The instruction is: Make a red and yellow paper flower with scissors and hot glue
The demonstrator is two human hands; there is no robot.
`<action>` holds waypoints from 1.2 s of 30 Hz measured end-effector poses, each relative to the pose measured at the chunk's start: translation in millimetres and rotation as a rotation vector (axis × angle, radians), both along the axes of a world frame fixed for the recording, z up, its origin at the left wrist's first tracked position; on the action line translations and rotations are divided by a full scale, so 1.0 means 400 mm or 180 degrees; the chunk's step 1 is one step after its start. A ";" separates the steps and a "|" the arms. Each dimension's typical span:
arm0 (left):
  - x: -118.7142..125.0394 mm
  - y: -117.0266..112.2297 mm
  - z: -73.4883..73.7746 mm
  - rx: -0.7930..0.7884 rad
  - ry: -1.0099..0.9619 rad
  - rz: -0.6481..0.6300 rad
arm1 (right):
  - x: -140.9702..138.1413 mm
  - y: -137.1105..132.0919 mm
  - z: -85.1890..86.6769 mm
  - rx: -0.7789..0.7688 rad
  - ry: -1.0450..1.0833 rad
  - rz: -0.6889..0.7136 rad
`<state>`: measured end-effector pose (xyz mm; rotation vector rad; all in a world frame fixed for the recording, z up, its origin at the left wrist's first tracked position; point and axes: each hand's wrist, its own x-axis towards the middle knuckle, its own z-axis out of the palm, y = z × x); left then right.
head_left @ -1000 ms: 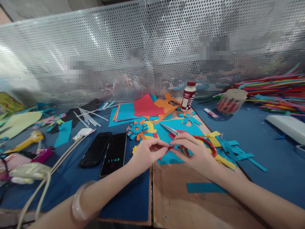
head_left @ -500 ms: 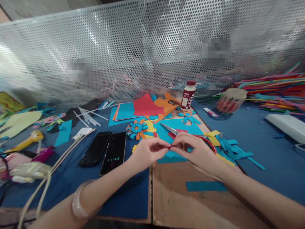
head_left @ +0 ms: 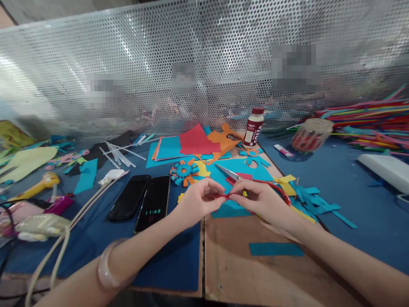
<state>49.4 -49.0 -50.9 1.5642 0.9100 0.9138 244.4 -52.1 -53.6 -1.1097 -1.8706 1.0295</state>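
My left hand (head_left: pixel 198 202) and my right hand (head_left: pixel 259 197) meet fingertip to fingertip over the middle of the table. Between them both pinch a small red paper strip (head_left: pixel 225 196), most of it hidden by the fingers. Scissors (head_left: pixel 227 172) with red handles lie behind and partly under my right hand, blades pointing to the back left. Below the hands is a blue paper sheet (head_left: pixel 228 210). A fringed blue and orange paper flower (head_left: pixel 184 171) rests just beyond my left hand. A blue paper strip (head_left: pixel 276 249) lies on the bare wood nearer to me.
Two phones (head_left: pixel 129 198) lie left of my left forearm, beside a white cable (head_left: pixel 83 217). Coloured sheets (head_left: pixel 200 140), a brown bottle (head_left: pixel 254 128), a glue stick (head_left: pixel 283 150) and a clear jar (head_left: pixel 311 136) stand or lie farther back. Blue paper scraps (head_left: pixel 315 200) are at right. A perforated metal screen (head_left: pixel 143 64) closes the back.
The fingertips have parted slightly, and more of the red paper strip shows between them. Otherwise both hands stay in nearly the same place.
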 end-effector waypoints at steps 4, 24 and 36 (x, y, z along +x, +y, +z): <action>0.000 -0.002 0.000 0.0028 0.0003 0.0012 | -0.005 -0.004 0.001 -0.0112 0.0103 0.0003; -0.006 -0.004 0.006 -0.0256 0.0091 -0.0198 | -0.021 -0.024 0.017 -0.0852 0.0616 -0.0069; 0.002 -0.009 0.009 -0.0223 0.0084 -0.0186 | -0.026 -0.027 0.020 -0.0653 0.0736 0.0020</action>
